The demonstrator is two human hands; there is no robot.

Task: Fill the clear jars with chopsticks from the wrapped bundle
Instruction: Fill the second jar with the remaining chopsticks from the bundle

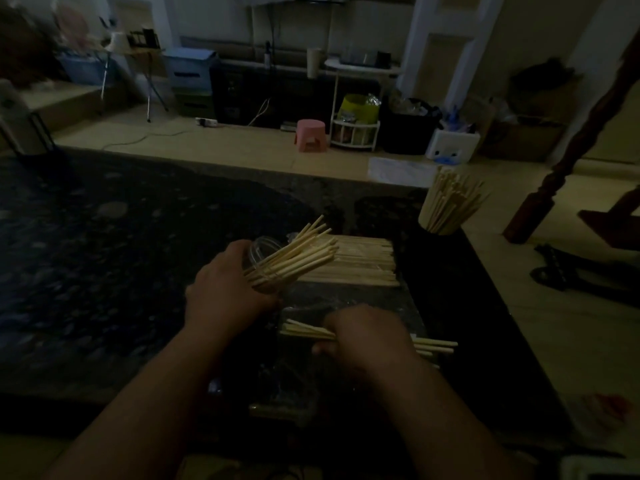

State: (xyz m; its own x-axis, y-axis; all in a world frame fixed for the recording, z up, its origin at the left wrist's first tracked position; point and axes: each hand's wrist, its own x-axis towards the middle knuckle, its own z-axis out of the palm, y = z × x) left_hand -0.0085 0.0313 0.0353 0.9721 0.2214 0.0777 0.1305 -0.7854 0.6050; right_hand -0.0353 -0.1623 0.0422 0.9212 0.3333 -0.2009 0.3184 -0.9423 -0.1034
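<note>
Left hand (225,289) is curling its fingers round a tilted, part-filled clear jar (265,251). Right hand (367,337) is gripping a bunch of chopsticks (304,330), fingers wrapped tight. The wrapped bundle (363,261) is lying just beyond the fingertips. Squaring the tips toward the jar's mouth should help.

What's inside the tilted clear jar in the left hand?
A loose fan of pale chopsticks, their ends poking out of the clear jar. The left hand covers its bottom, so their lower ends are hidden.

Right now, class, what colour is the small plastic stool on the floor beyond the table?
Pink; the head view shows the stool best.
</note>
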